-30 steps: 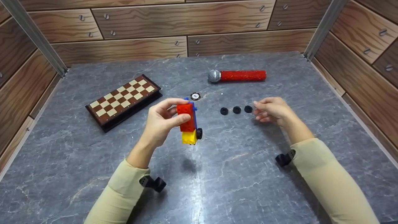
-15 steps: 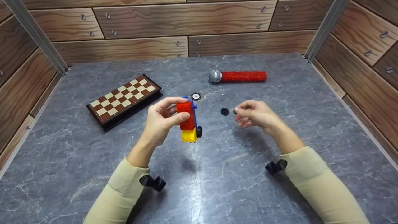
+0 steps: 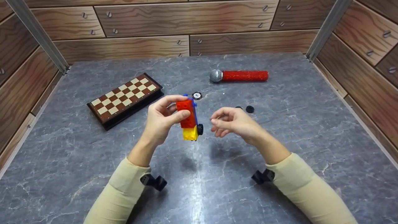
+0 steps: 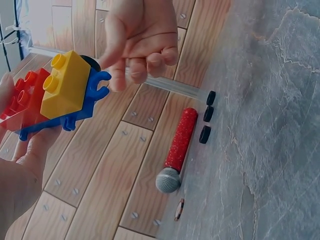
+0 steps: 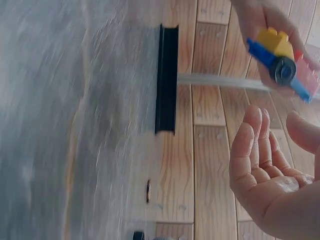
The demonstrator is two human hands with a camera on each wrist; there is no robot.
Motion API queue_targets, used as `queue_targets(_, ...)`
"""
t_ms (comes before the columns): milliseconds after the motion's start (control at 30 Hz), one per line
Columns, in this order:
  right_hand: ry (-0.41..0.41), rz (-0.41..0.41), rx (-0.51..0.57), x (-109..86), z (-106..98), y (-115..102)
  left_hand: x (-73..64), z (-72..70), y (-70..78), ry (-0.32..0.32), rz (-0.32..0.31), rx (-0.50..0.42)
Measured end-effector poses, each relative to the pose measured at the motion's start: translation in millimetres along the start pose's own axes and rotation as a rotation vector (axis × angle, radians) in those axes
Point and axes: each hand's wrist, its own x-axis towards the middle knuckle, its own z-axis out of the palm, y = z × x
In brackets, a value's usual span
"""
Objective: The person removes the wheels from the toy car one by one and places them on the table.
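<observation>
In the head view, my left hand (image 3: 160, 119) holds a toy car (image 3: 187, 123) upright above the table, thumb on its red brick. The car has a red brick, a yellow brick (image 4: 65, 87), a blue base with pegs (image 4: 97, 87) and a black wheel (image 5: 283, 70) on one side. Just right of it hovers my right hand (image 3: 234, 123), fingers relaxed and apart from the car. Nothing shows in that palm in the right wrist view. Three loose black wheels (image 4: 208, 113) lie in a row on the table; the right hand partly covers them from the head view.
A folded chessboard case (image 3: 124, 99) lies at the left. Behind the hands are a red microphone (image 3: 239, 76) and a poker chip (image 3: 197, 95). Wood-patterned walls (image 3: 186, 18) border the grey marbled table (image 3: 77, 174).
My right hand has moved left from beside the loose wheels, passing over them, to near the toy car. The left hand keeps the car almost still.
</observation>
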Motion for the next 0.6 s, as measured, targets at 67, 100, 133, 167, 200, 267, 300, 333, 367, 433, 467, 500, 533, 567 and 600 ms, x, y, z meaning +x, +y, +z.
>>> queue_targets(67, -0.021, -0.021, 0.005, 0.1, 6, -1, 0.0, 0.1, 0.1, 0.002, 0.001, -0.001)
queue_targets(100, -0.029, -0.031, 0.008, 0.1, 8, -1, 0.0, 0.2, 0.3, 0.003, 0.0, -0.001)
queue_targets(133, -0.036, -0.04, 0.014, -0.4, 10, -2, 0.2, 0.5, 0.0, 0.004, 0.0, -0.003)
queue_targets(167, -0.043, -0.05, 0.017, -0.7, 11, -2, 0.3, 0.8, -0.1, 0.006, -0.002, -0.007)
queue_targets(200, -0.048, -0.06, 0.023, -0.9, 13, -2, 0.3, 1.0, -0.3, 0.007, -0.001, -0.008)
queue_targets(267, -0.056, -0.077, 0.042, -1.4, 15, -2, 0.3, 1.1, -0.5, 0.013, -0.003, -0.013)
queue_targets(300, -0.057, -0.086, 0.054, -1.4, 17, -3, 0.4, 1.2, -0.6, 0.015, -0.003, -0.015)
queue_targets(333, -0.058, -0.093, 0.066, -1.4, 18, -3, 0.4, 1.3, -0.8, 0.018, -0.002, -0.016)
queue_targets(367, -0.058, -0.1, 0.077, -1.4, 19, -3, 0.4, 1.3, -1.1, 0.02, -0.002, -0.017)
queue_targets(433, -0.062, -0.113, 0.098, -1.0, 20, -3, 0.3, 1.5, -1.6, 0.027, 0.001, -0.016)
queue_targets(467, -0.066, -0.12, 0.107, -0.8, 21, -3, 0.3, 1.5, -2.0, 0.032, 0.005, -0.015)
queue_targets(500, -0.072, -0.125, 0.112, -0.7, 22, -3, 0.2, 1.6, -2.4, 0.037, 0.008, -0.014)
queue_targets(533, -0.078, -0.129, 0.116, -0.8, 23, -3, 0.0, 1.8, -2.8, 0.043, 0.01, -0.013)
queue_targets(567, -0.085, -0.131, 0.12, -0.8, 24, -2, -0.1, 1.8, -3.3, 0.047, 0.012, -0.012)
queue_targets(600, -0.093, -0.132, 0.12, -0.8, 24, -2, -0.2, 2.0, -3.7, 0.051, 0.014, -0.012)
